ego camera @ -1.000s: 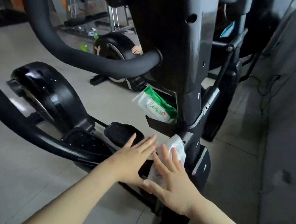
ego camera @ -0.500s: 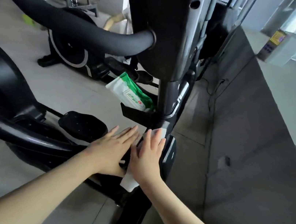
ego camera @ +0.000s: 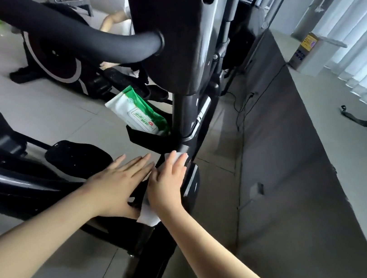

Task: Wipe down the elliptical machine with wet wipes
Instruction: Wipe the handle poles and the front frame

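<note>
Pale grey floor tiles (ego camera: 38, 117) cover the room. A dark mat (ego camera: 289, 170) runs in a long strip on the right, with a thin black cable (ego camera: 242, 106) trailing across it. Daylight comes through white vertical blinds (ego camera: 356, 25) at the far right. Below them stands a white unit (ego camera: 308, 53) with a yellow label. A black strap (ego camera: 358, 120) lies on the floor near the blinds. Another exercise machine (ego camera: 54, 60) stands at the back left.

My left hand (ego camera: 116, 189), right hand (ego camera: 166, 186): both bare, nails short. Behind fingers: left forearm (ego camera: 38, 243), right forearm (ego camera: 208, 249), bare to frame edge.
</note>
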